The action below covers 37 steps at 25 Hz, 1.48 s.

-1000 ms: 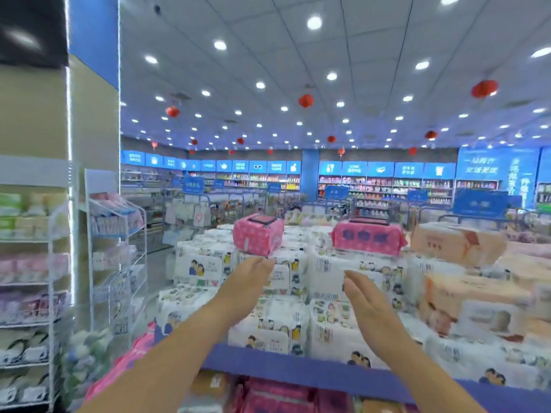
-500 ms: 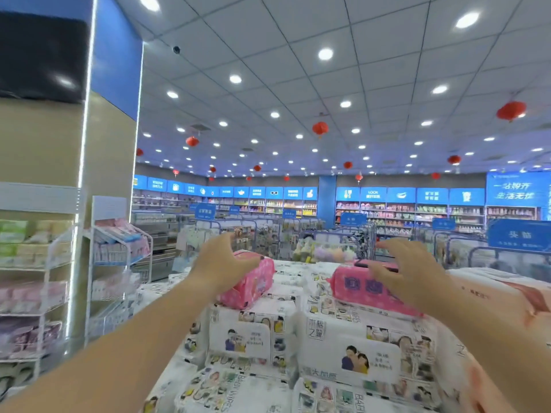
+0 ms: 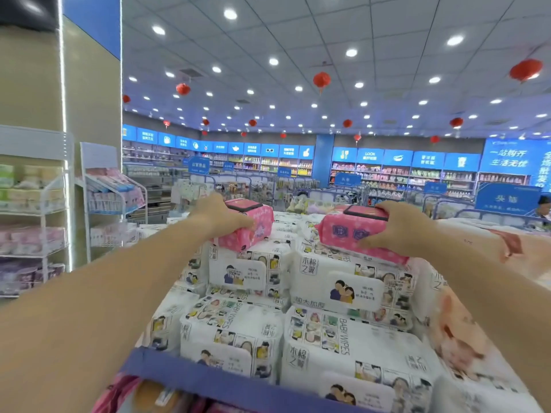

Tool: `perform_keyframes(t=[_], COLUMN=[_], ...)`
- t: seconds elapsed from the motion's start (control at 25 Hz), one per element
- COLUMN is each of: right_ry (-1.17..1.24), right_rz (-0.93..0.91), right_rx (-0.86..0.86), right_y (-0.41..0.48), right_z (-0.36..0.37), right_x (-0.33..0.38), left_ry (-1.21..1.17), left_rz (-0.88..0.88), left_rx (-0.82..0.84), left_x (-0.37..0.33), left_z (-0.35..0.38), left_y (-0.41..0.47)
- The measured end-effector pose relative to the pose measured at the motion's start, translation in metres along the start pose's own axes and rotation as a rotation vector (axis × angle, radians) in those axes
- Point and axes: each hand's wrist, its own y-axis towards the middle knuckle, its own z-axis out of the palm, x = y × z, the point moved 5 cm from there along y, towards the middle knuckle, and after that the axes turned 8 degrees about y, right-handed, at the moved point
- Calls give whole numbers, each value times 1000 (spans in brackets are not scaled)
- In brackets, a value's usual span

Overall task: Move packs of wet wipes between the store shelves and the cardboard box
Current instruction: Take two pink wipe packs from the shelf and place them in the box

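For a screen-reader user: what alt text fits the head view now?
The left hand grips the left pink pack and the right hand grips the right pink pack, both over stacked white wipes packs in a store.

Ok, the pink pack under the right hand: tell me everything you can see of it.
The pink pack is a soft, plastic-looking pouch, bright pink with small white dots and two purple square prints on its front. A dark flip lid sits on top. It lies roughly level, seemingly resting on the stacked white baby wipes packs. The right hand grips its right end, fingers over the lid, thumb on the front.
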Motion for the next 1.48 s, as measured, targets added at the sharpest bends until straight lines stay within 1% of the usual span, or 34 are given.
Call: perform_keyframes(t=[0.12,0.2,0.28,0.36,0.4,0.52,0.6,0.64,0.72,0.84,1.0,1.08,1.24,1.4,1.48], right_ry=[99,154,227,317,368,489,513,494,487,563,516,524,479,402,374], right_rz=[-98,-157,-164,-132,-127,-71,-11,37,94,169,352,432,455,468,451], right_rx=[-46,-62,-69,-55,-39,18,91,118,159,301,414,490,679,859,898], right_y=[-48,-84,-121,-163,-186,-266,-317,-345,-394,-469,-580,-635,-729,-807,-838], right_z=[1,3,11,26,36,77,117,147,190,272,393,451,556,663,719], right_x=[28,51,70,89,98,128,140,146,150,167,156,147,131,101,83], left_ry=[-177,-253,-251,-182,-170,-192,-189,-180,-178,-156,-164,-116,-55,63,105], left_rz=[82,143,197,224,240,275,272,240,199,156,-15,-85,-149,-185,-199], left_rx=[38,63,52,50,78,236,345,413,504,605,727,750,761,862,911], left_x=[13,28,47,78,96,160,216,251,304,382,476,519,590,661,704], left_z=[-12,-22,-36,-46,-49,-54,-44,-36,-13,24,92,131,216,310,365], left_y=[-50,-90,-132,-177,-201,-271,-310,-333,-371,-435,-525,-565,-630,-691,-716])
